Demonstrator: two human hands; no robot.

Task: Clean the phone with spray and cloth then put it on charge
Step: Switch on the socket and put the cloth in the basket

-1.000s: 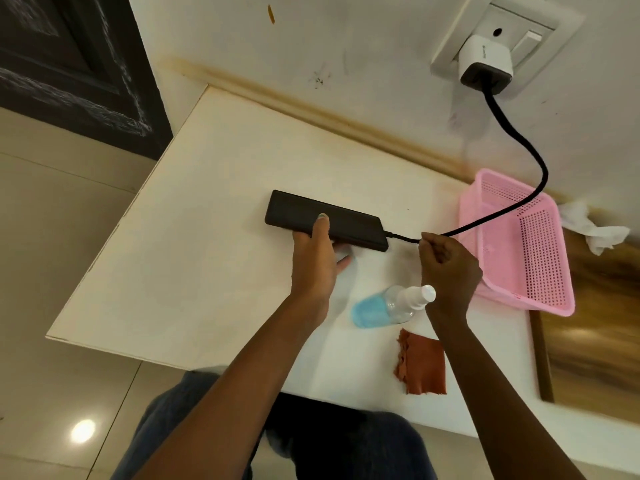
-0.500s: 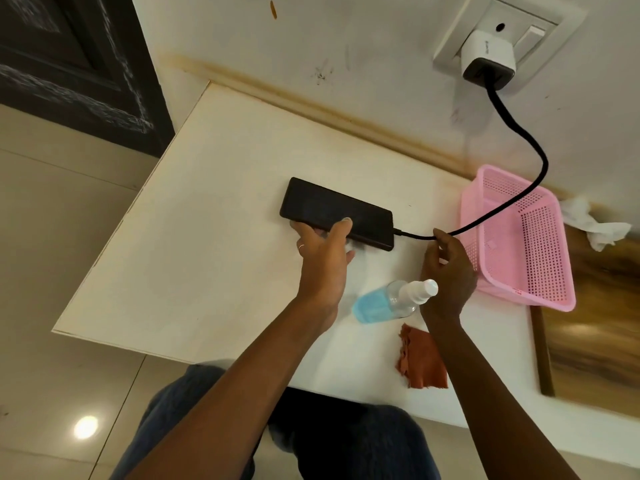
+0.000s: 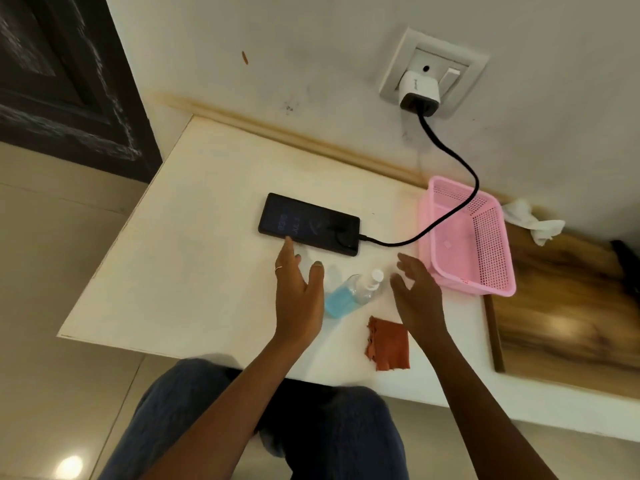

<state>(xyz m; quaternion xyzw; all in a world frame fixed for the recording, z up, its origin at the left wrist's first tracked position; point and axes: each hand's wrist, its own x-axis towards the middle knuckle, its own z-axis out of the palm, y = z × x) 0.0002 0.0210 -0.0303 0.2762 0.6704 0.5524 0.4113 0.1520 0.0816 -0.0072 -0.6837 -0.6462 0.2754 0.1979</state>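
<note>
both forearms are bare, with no sleeves in sight. the left hand wears a thin ring on one finger. the right hand shows no ring. the legs are in dark blue jeans.

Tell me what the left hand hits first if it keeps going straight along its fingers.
Most likely the phone: the left hand points up the table, its longest fingertip already at the phone's near edge. Whether it touches is unclear.
</note>
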